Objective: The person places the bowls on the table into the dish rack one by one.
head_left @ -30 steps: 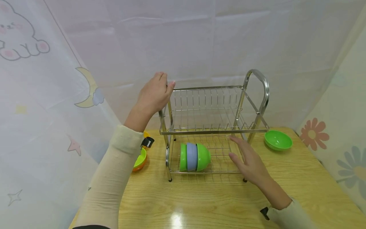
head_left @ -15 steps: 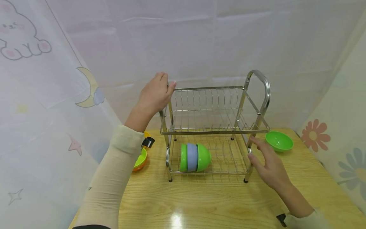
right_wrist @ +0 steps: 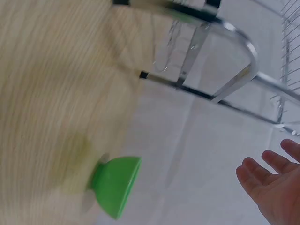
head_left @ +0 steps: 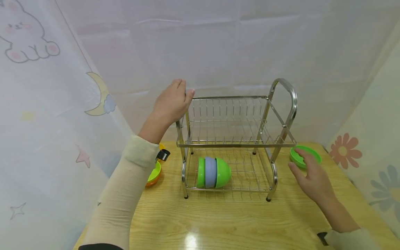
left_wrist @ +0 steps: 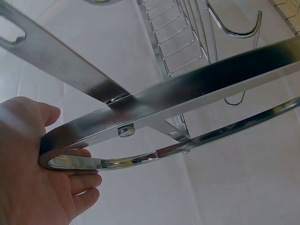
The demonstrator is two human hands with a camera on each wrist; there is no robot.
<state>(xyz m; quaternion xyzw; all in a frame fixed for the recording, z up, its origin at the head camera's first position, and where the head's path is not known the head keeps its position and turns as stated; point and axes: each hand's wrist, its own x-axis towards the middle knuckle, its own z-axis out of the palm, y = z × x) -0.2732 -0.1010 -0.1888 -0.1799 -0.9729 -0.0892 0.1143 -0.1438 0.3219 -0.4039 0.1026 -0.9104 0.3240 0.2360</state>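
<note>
A two-tier metal dish rack [head_left: 234, 146] stands on the wooden table. My left hand [head_left: 171, 102] grips the rack's left handle [left_wrist: 70, 131], its thumb and fingers around the curved end in the left wrist view. My right hand [head_left: 318, 184] is held over the table to the right of the rack, fingers spread and nothing in them. Just beyond its fingertips lies a green bowl [head_left: 312, 152], partly hidden by the hand; the right wrist view shows that green bowl [right_wrist: 115, 185] apart from it. On the lower tier, a lavender bowl [head_left: 210, 172] stands on edge between two green bowls [head_left: 223, 173].
Left of the rack, a lime-green bowl [head_left: 155, 171] sits in an orange one, partly hidden by the left sleeve [head_left: 125, 187]. Printed curtains [head_left: 218, 48] close off the back and sides. Bare tabletop [head_left: 225, 222] lies in front of the rack.
My right hand has moved from the rack's lower right side out to the right, to near the green bowl. The left hand has stayed on the handle.
</note>
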